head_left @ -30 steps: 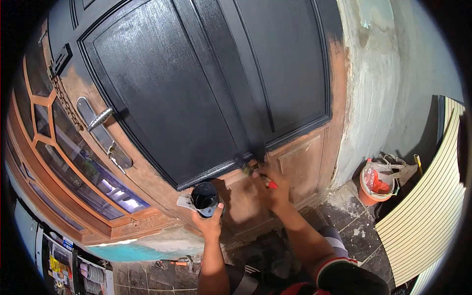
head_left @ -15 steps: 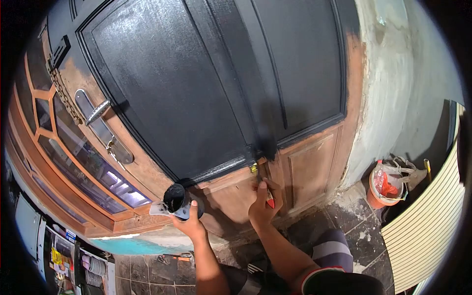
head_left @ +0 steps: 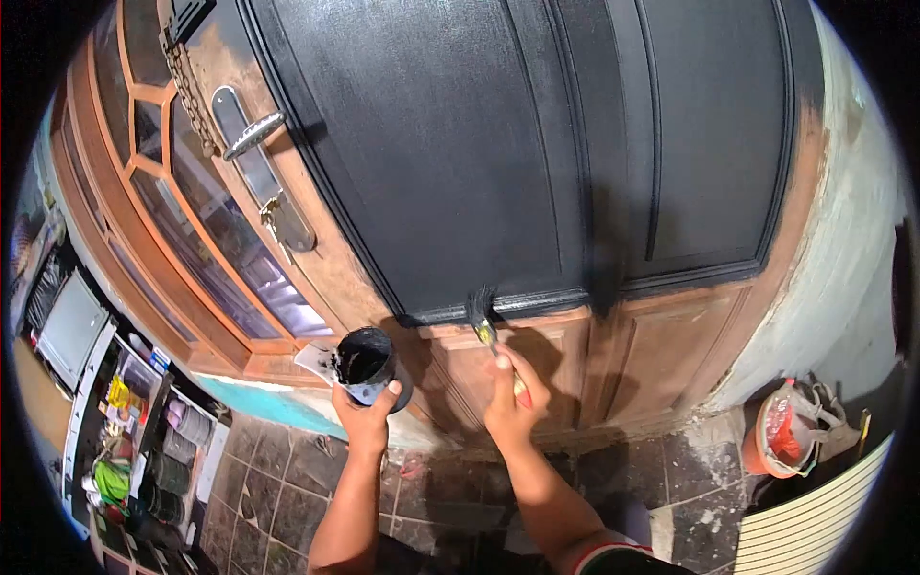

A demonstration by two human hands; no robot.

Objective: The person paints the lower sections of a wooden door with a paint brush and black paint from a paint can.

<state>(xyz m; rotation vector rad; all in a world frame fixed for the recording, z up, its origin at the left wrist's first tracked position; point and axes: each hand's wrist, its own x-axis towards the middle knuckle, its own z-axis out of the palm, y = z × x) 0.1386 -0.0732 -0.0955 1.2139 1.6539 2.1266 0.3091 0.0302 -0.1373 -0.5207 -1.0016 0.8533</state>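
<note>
Head view: you'd just slid the brush (head_left: 485,331) L, off the center stile (head_left: 606,220) and onto the lower molding (head_left: 541,303), bristles touching its dark, glossy strip. That put the work, as far as I could judge, right on the line btwn black coat and bare lower wood (head_left: 671,355), so a stray stroke could've marked the wood below.

Your R hand (head_left: 516,402) had the brush in a near-closed pinch, fingers around the red handle. Your L hand (head_left: 366,417) was curled only as far as the paint cup (head_left: 364,362) allowed, thumb up its side; cup sat tilted, black inside, just L of the brush and near the door's bottom edge. 1 pale flat piece (head_left: 314,360) stuck out beside the cup, approx at rim level; couldn't tell how it was held.

Up-L, well apart from the bristles: door handle (head_left: 254,136), keys (head_left: 273,218) in the lock, chain (head_left: 189,101) hanging above. Nothing blocked the brush itself, but shadows fell over the stile and lower wood, making coverage hard to read. Off R, 1 orange bucket (head_left: 757,450) stood by the wall (head_left: 853,278), w/ a ribbed panel (head_left: 815,522) near it.
</note>
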